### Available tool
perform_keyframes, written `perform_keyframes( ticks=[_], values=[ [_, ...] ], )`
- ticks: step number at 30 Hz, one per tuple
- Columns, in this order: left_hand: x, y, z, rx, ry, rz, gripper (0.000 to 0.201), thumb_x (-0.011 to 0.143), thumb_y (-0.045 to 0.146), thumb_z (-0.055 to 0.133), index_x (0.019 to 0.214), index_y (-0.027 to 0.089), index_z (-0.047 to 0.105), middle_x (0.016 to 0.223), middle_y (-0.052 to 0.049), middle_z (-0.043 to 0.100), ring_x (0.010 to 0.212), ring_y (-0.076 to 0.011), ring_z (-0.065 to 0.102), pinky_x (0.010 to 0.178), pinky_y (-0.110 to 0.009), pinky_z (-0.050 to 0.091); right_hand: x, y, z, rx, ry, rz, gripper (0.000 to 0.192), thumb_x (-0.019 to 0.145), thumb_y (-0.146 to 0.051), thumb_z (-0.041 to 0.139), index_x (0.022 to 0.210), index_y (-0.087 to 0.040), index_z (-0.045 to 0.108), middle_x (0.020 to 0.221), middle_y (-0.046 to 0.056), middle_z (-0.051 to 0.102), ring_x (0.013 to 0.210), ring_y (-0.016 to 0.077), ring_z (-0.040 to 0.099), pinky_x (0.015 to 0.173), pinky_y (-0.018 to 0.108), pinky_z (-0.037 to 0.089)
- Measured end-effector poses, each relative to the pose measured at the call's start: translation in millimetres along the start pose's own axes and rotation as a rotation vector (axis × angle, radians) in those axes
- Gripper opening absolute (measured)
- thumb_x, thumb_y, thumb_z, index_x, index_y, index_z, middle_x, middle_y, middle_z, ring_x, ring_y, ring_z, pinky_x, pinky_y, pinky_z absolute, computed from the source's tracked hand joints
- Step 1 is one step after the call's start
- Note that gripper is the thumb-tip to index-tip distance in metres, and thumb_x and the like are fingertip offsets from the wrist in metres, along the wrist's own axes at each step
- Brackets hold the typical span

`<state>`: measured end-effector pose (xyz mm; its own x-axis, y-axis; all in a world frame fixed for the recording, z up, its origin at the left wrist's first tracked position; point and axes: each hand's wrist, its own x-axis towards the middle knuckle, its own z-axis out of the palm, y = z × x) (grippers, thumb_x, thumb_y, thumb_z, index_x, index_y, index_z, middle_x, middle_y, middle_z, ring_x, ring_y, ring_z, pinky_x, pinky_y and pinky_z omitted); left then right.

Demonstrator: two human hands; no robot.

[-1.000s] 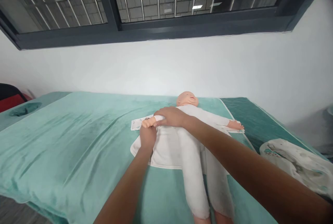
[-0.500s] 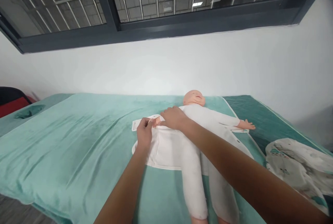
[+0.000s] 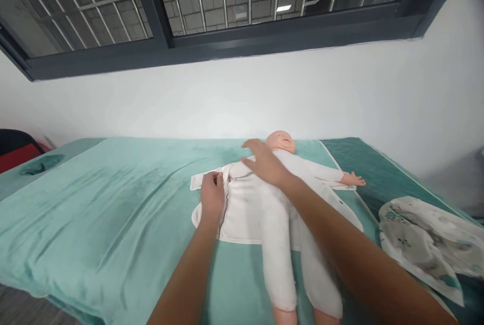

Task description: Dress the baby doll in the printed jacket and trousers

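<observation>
A baby doll (image 3: 278, 214) in white lies on its back, on top of a spread-open white baby garment (image 3: 242, 214). My left hand (image 3: 212, 196) is closed at the garment's sleeve (image 3: 196, 181), by the end of the doll's arm on the left side; the doll's hand there is hidden. Above the doll's upper arm and shoulder is my right hand (image 3: 266, 164), its fingers apart and holding nothing. The doll's other arm (image 3: 351, 179) stretches out to the right, its hand bare.
A printed baby garment (image 3: 423, 244) lies crumpled at the right on a dark green cloth (image 3: 351, 151). Light green cloth (image 3: 113, 204) covers the bed. Behind it are a white wall (image 3: 170, 103) and a barred window. A black and red object (image 3: 18, 151) is at far left.
My right hand has lifted from the doll's forearm toward its shoulder, fingers spreading. My left hand stays by the sleeve. The doll's hand that showed between my hands is now hidden.
</observation>
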<state>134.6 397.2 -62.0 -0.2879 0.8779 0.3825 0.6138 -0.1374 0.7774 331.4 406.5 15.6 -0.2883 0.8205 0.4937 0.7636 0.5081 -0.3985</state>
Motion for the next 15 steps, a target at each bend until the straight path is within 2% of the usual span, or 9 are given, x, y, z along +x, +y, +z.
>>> perform_keyframes(
  ticks=[2,4,5,7,9,11,13,15],
  values=[
    [-2.1,2.6,2.5,0.065,0.003,0.011,0.017,0.086,0.035,0.056,0.092,0.019,0.06,0.097,-0.009,0.063,0.096,-0.0253,0.058,0.086,-0.038,0.043,-21.1,24.8,-23.1,0.08,0.259,0.159,0.03,0.094,-0.038,0.043,0.114,-0.02,0.056,0.12,0.011,0.061,0.111,0.0231,0.055,0.094,0.035,0.041],
    [-3.8,5.3,4.1,0.17,0.003,0.029,0.019,0.083,0.033,0.061,0.094,0.019,0.06,0.102,-0.011,0.061,0.101,-0.0284,0.055,0.088,-0.041,0.042,-47.1,51.7,-40.9,-0.01,0.425,0.46,0.032,0.093,-0.041,0.042,0.107,-0.019,0.06,0.107,0.012,0.066,0.099,0.0246,0.059,0.086,0.036,0.044],
    [-4.3,6.3,4.3,0.228,-0.004,0.046,0.018,0.083,0.032,0.06,0.095,0.019,0.06,0.104,-0.012,0.059,0.103,-0.0295,0.054,0.088,-0.042,0.042,-59.9,63.7,-47.0,-0.097,0.431,0.602,0.033,0.092,-0.041,0.041,0.105,-0.018,0.061,0.1,0.012,0.067,0.093,0.0259,0.061,0.083,0.037,0.044],
    [-4.7,7.6,3.8,0.313,-0.034,0.094,0.011,0.087,0.029,0.055,0.091,0.02,0.059,0.104,-0.012,0.059,0.102,-0.0297,0.053,0.085,-0.042,0.042,-80.4,80.9,-54.2,-0.234,0.346,0.817,0.041,0.093,-0.047,0.039,0.112,-0.018,0.062,0.088,0.013,0.069,0.087,0.0298,0.063,0.079,0.041,0.044],
    [-4.8,8.6,2.4,0.314,-0.064,0.141,0.012,0.09,0.027,0.049,0.084,0.021,0.057,0.099,-0.01,0.06,0.099,-0.0282,0.054,0.084,-0.04,0.041,-91.5,88.0,-55.6,-0.304,0.192,0.883,0.051,0.094,-0.053,0.035,0.117,-0.018,0.062,0.086,0.015,0.07,0.088,0.0339,0.064,0.08,0.046,0.044],
    [-5.6,11.2,1.0,0.274,-0.081,0.163,0.016,0.093,0.028,0.045,0.081,0.021,0.054,0.092,-0.009,0.061,0.096,-0.0262,0.055,0.082,-0.037,0.041,-94.0,87.9,-52.9,-0.259,0.074,0.853,0.058,0.094,-0.059,0.03,0.121,-0.018,0.062,0.092,0.018,0.071,0.094,0.0364,0.065,0.082,0.049,0.044],
    [-7.4,17.3,0.7,0.24,-0.085,0.172,0.018,0.095,0.031,0.042,0.084,0.022,0.053,0.089,-0.007,0.062,0.091,-0.0242,0.056,0.079,-0.035,0.041,-92.2,85.5,-47.9,-0.109,0.057,0.803,0.062,0.093,-0.062,0.029,0.128,-0.02,0.058,0.104,0.018,0.071,0.104,0.0365,0.063,0.088,0.05,0.044],
    [-9.4,28.0,2.6,0.173,-0.099,0.163,0.018,0.096,0.033,0.04,0.087,0.022,0.052,0.088,-0.005,0.062,0.086,-0.0223,0.056,0.076,-0.033,0.04,-89.7,83.3,-42.0,0.089,0.116,0.771,0.066,0.091,-0.065,0.033,0.137,-0.022,0.052,0.119,0.016,0.067,0.115,0.0344,0.059,0.097,0.048,0.042]
  ],
)
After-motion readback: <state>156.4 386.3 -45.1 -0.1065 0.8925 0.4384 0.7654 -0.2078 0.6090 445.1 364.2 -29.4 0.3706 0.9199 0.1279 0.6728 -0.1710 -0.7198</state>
